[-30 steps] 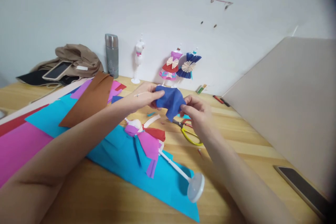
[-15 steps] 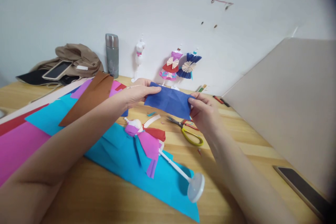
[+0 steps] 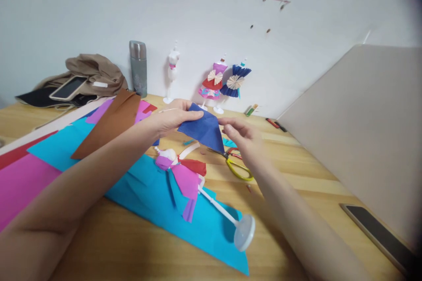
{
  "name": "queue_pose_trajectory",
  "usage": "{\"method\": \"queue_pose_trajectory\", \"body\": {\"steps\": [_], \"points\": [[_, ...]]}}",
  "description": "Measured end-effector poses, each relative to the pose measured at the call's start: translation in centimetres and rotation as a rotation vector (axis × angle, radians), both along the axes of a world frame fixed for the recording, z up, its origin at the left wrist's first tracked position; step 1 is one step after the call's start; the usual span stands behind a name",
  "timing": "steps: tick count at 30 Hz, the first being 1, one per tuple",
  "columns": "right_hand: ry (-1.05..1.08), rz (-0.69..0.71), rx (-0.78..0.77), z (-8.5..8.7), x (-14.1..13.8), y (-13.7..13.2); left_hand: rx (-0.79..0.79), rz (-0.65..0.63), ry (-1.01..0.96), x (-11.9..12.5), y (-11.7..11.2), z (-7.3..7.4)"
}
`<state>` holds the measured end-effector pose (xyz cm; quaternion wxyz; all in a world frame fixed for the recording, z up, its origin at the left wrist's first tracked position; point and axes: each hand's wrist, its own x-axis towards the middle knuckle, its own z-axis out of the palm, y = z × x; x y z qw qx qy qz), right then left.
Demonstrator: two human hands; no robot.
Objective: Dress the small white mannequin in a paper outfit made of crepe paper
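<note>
My left hand [image 3: 181, 116] pinches the upper left part of a dark blue piece of crepe paper [image 3: 206, 129], held above the table. At its right edge my right hand [image 3: 242, 134] has thumb and fingers apart, the index fingertip at the upper corner; whether it touches is unclear. Below lies a small white dress form [image 3: 219, 205] on its side, wearing a pink, purple and red paper dress [image 3: 186, 180]. Under it spreads a turquoise sheet [image 3: 148, 193]. Scissors with yellow and red handles [image 3: 239, 169] lie beneath my right hand, their blades partly hidden by the blue piece.
Brown [image 3: 110, 125], pink and red sheets lie at the left. Against the wall stand a flask [image 3: 138, 70], a bare dress form [image 3: 171, 74] and two dressed ones [image 3: 214, 81]. A phone [image 3: 376, 235] lies at the right; another phone [image 3: 69, 88] rests by a bag.
My right hand has let go of the blue piece's right end and its fingers have parted. That end now hangs down in a slanted shape. My left hand keeps its pinch.
</note>
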<state>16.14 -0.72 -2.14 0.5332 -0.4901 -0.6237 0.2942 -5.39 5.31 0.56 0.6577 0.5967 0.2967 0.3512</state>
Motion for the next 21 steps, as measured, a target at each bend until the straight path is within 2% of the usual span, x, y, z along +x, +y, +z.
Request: {"method": "queue_pose_trajectory", "body": {"steps": [7,16,21], "points": [[0.112,0.118,-0.153,-0.3,-1.3,-0.5,0.063,-0.003,0.050,0.0,-0.2,0.0],[0.175,0.120,-0.180,0.0,-1.7,-0.8,0.176,0.008,0.117,-0.1,0.3,-0.9],[0.175,0.087,-0.138,-0.2,-1.5,-0.4,0.238,0.104,0.199,-0.4,-0.1,0.1]]}}
